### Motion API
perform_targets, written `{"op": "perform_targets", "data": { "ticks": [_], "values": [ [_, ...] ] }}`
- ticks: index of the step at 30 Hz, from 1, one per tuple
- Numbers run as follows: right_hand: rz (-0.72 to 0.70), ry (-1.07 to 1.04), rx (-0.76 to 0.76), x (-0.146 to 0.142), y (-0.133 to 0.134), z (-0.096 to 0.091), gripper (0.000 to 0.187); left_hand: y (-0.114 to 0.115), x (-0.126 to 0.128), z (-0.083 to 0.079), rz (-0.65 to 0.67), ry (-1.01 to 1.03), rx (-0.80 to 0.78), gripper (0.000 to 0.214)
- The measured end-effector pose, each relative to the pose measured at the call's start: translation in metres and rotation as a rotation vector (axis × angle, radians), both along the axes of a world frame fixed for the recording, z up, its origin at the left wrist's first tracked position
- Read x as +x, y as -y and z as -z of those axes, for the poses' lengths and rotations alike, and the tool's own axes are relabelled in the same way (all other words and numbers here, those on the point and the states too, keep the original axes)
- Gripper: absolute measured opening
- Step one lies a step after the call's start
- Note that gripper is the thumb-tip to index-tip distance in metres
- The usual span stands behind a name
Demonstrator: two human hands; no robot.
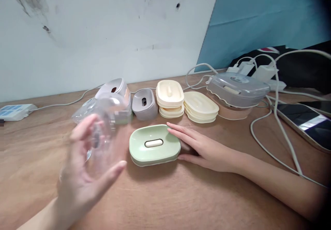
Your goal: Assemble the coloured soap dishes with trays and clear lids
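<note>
A clear plastic lid [103, 137], smeared by motion, is in my left hand [80, 168]. The fingers curve around its left side and the thumb stretches along the near side. To the right, a light green soap dish [152, 135] lies flat on the wooden table, with a cream oval piece [154, 143] showing in its central slot. My right hand [204, 147] grips the right end of this dish, its fingers on the far rim and its thumb by the near corner.
Behind stand grey soap dishes [144, 104], a cream stack [170, 97], cream trays [201, 107] and another clear lid [82, 111]. At right are a clear-lidded box [238, 88], white cables [278, 112] and a phone [305, 123]. A white power strip [18, 112] lies far left.
</note>
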State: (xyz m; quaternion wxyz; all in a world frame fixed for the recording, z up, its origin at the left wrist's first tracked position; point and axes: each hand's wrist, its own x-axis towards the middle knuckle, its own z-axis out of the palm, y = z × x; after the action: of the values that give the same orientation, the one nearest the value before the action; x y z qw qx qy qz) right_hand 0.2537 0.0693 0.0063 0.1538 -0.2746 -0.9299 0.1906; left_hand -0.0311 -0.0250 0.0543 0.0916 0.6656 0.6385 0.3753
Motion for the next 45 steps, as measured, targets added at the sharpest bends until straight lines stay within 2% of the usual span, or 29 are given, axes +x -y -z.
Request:
{"op": "perform_targets", "data": {
  "ticks": [1,2,3,5,8,13,18,22,25,33,40,45],
  "values": [
    [0.005,0.006,-0.003,0.000,0.000,0.000,0.066,-0.006,0.011,0.008,0.123,0.097,0.082,0.080],
    [0.010,0.014,-0.006,0.000,0.000,0.000,0.068,-0.012,0.020,0.016,0.208,0.162,0.087,0.079],
    [0.015,0.021,-0.006,0.000,0.000,0.000,0.069,-0.018,0.027,0.025,0.246,0.224,0.112,0.077],
    [0.018,0.033,-0.001,0.000,0.000,0.000,0.070,-0.025,0.031,0.039,0.258,0.333,0.102,0.072],
    [0.013,0.033,0.010,0.002,-0.001,0.001,0.071,-0.027,0.028,0.047,0.229,0.402,0.096,0.069],
    [0.013,0.036,0.005,0.004,-0.002,0.003,0.072,-0.025,0.025,0.047,0.314,0.418,0.113,0.073],
    [0.012,0.023,-0.020,0.003,-0.002,0.006,0.085,-0.032,0.022,0.047,0.324,0.337,0.114,0.078],
    [0.006,-0.032,-0.094,0.001,-0.001,0.004,0.090,-0.040,0.020,0.041,0.534,0.123,-0.132,0.068],
    [-0.007,-0.039,-0.127,0.000,0.000,0.002,0.089,-0.043,0.022,0.034,0.577,0.052,-0.257,0.066],
    [-0.029,-0.047,-0.100,0.002,-0.002,0.002,0.083,-0.045,0.019,0.022,0.645,-0.041,-0.256,0.070],
    [0.028,-0.159,-0.220,-0.004,-0.005,0.000,0.070,-0.045,0.020,0.017,0.667,-0.140,-0.221,0.075],
    [0.068,-0.182,-0.237,-0.005,-0.007,0.001,0.068,-0.049,0.022,0.010,0.696,-0.168,-0.222,0.069]
  ]
}}
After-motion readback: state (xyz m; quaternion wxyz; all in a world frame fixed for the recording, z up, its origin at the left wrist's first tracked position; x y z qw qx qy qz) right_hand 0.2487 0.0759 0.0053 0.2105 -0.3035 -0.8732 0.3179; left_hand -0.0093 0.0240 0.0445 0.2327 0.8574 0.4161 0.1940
